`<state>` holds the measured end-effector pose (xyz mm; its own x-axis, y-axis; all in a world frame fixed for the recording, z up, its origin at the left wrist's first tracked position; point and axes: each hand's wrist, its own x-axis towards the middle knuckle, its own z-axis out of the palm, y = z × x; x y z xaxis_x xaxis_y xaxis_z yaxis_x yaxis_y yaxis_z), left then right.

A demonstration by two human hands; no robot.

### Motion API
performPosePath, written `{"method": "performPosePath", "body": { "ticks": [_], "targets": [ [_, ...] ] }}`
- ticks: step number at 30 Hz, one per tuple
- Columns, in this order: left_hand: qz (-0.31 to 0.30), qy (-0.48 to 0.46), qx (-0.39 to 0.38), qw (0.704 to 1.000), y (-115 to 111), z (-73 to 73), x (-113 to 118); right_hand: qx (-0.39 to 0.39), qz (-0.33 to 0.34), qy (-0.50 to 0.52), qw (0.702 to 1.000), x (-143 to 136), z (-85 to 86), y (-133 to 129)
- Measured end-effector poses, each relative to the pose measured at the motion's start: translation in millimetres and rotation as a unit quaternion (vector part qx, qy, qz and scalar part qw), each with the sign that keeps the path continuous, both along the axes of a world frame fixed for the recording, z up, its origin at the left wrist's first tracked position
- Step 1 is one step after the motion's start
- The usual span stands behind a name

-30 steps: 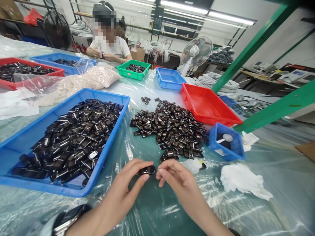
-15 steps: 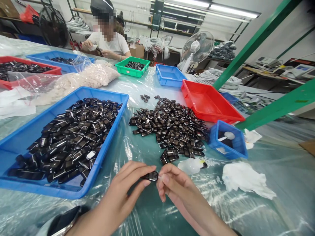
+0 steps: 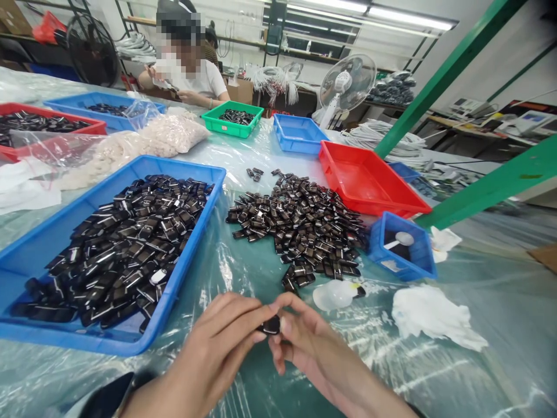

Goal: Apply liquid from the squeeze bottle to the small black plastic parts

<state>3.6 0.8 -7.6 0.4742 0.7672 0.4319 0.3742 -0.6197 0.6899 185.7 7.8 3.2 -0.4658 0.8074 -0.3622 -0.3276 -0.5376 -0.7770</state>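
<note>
My left hand (image 3: 230,334) pinches a small glossy black plastic piece (image 3: 271,325) between thumb and fingers, low in the middle of the view. From the other side my right hand (image 3: 304,328) closes its thumb and index finger on the right end of the same piece. Both index fingertips meet above it, and they hide much of its surface. Whether anything tiny sits between the right fingertips cannot be seen. Just beyond the hands lies a loose heap of similar black pieces (image 3: 304,220). A big blue tray (image 3: 174,302) filled with more of them stands to the left.
A small translucent bottle (image 3: 334,295) and a crumpled white cloth (image 3: 435,316) lie to the right. Behind them are a little blue bin (image 3: 404,270) with a white spoon, and a red tray (image 3: 369,180). A green post (image 3: 452,75) rises at right. Across the table sits a co-worker (image 3: 209,81).
My right fingers have moved in against the black piece; a small pale thing earlier visible at their tips is now hidden. The piece has tilted and dropped slightly in view.
</note>
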Motion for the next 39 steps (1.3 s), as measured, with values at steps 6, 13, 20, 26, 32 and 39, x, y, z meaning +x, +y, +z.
{"method": "performPosePath", "body": {
  "ticks": [6,13,20,26,32,39],
  "targets": [
    [0.118,0.113,0.171,0.972,-2,30.9,-16,0.130,-0.037,-0.087,0.987,15,19.9,-7],
    [0.333,0.324,0.224,0.857,12,42.8,-23,0.474,-0.413,-0.353,0.693,68,12.8,-3],
    [-0.004,0.251,0.148,0.957,22,-11.0,48,0.361,-0.162,-0.474,0.786,65,-30.3,-4],
    [0.047,0.189,0.017,0.981,37,-7.3,55,0.333,-0.125,-0.476,0.804,68,-16.6,-6],
    [0.061,0.154,-0.143,0.976,12,12.9,31,0.320,-0.093,-0.467,0.819,68,-16.4,-8],
    [0.097,0.135,-0.244,0.956,12,4.8,22,0.325,-0.005,-0.460,0.826,63,-13.0,-17]
  ]
}}
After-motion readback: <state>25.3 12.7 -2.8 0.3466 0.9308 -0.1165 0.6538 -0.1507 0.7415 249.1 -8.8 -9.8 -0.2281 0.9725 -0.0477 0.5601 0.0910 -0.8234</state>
